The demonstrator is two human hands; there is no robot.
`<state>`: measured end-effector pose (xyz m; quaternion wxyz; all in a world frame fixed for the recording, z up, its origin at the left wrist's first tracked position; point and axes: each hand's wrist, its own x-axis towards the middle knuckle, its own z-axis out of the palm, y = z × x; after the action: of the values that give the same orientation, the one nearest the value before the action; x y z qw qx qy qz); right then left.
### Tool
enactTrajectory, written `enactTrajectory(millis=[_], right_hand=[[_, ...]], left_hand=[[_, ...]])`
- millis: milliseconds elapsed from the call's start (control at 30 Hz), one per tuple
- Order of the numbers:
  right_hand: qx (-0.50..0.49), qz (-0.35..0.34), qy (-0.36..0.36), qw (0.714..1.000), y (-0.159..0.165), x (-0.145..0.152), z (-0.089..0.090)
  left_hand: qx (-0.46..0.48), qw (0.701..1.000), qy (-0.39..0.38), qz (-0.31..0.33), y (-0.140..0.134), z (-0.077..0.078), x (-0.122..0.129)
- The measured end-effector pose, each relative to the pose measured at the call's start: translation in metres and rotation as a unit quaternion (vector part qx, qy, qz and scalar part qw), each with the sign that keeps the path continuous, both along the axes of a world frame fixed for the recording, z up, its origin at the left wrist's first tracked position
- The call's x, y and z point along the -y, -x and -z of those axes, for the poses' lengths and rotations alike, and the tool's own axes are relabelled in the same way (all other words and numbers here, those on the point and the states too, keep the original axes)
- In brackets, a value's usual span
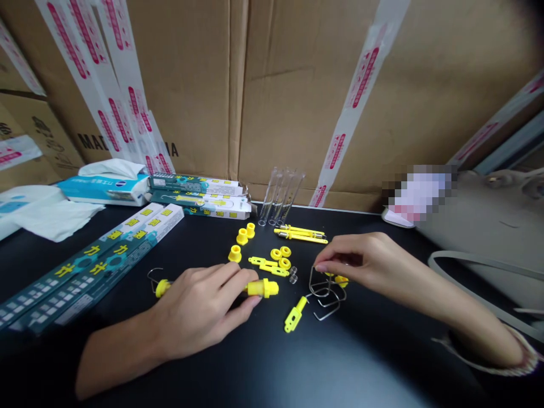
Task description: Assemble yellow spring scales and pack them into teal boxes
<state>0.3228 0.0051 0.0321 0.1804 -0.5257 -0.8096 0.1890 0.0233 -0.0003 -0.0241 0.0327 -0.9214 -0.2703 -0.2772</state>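
Note:
My left hand (204,297) is wrapped around a tubular spring scale (266,288), which lies across the table. Its yellow end pokes out past my thumb, and a yellow cap with a wire hook shows on the other side; the middle is hidden under my fingers. With thumb and forefinger, my right hand (368,258) pinches a bent metal hook (311,280) above a small heap of similar hooks (331,309). A yellow slotted piece (296,315) lies between the hands. Beyond it are more slotted pieces (268,266), yellow rings (284,263) and small clear discs (293,275).
Yellow caps (234,254), yellow rods with springs (301,233) and several clear tubes (280,198) sit farther back. Printed boxes (106,255) and tissue packs (106,188) are at left. A phone (399,217) and pale bag (480,226) stand right. Cardboard (289,113) walls the back.

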Motion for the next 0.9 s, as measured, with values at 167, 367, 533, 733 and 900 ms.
enactTrajectory(millis=[167, 367, 533, 733, 900], right_hand=[[0.018, 0.028, 0.02, 0.999, -0.004, -0.001, 0.004], [0.046, 0.067, 0.025, 0.996, -0.005, -0.003, 0.01], [0.061, 0.097, 0.063, 0.991, -0.006, -0.005, 0.009], [0.023, 0.091, 0.084, 0.992, -0.01, -0.005, 0.013], [-0.169, 0.104, 0.174, 0.965, -0.003, 0.002, 0.001]], left_hand=[[-0.001, 1.0, -0.013, -0.002, 0.001, 0.001, 0.001], [0.0, 1.0, -0.021, 0.0, 0.0, 0.0, 0.001], [-0.005, 1.0, -0.019, -0.001, 0.0, 0.0, 0.001], [0.0, 1.0, -0.019, 0.001, 0.0, -0.001, 0.0], [0.002, 1.0, -0.021, -0.007, -0.001, -0.001, 0.0]])
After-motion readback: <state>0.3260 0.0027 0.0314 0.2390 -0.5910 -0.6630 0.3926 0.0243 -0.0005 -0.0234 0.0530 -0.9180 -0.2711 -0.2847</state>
